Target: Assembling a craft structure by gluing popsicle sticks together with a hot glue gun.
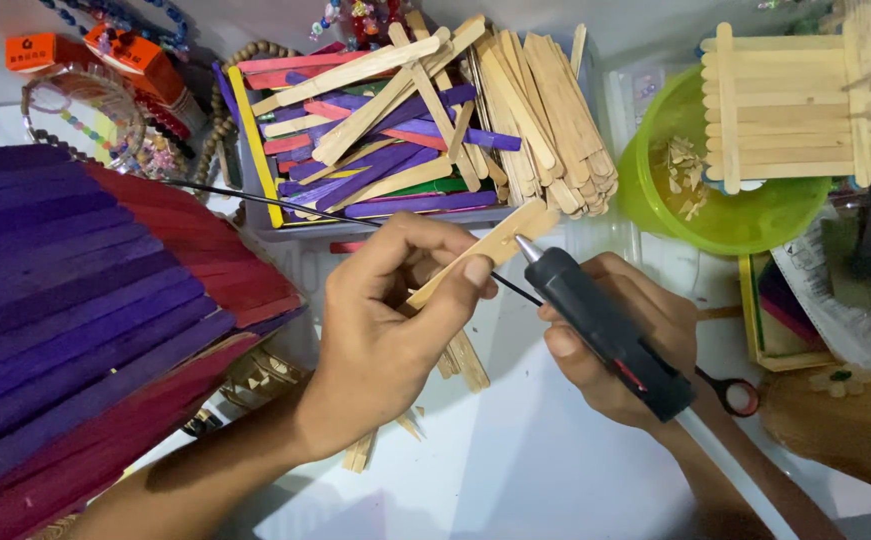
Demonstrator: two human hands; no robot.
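My left hand (390,320) pinches a plain wooden craft stick (500,243) between thumb and fingers, its notched end pointing up to the right. My right hand (620,345) grips a black hot glue gun (605,330), and its metal nozzle touches the stick near its upper end. A thin black cord (255,198) runs from the left across to the gun. More cut stick pieces (465,360) lie on the white surface under my left hand.
A tray of plain, purple and red craft sticks (425,120) sits at the back. A purple-and-red stick fan panel (85,320) fills the left. A green bowl (715,210) carries a stick raft at right. Red-handled scissors (740,395) lie by my right wrist.
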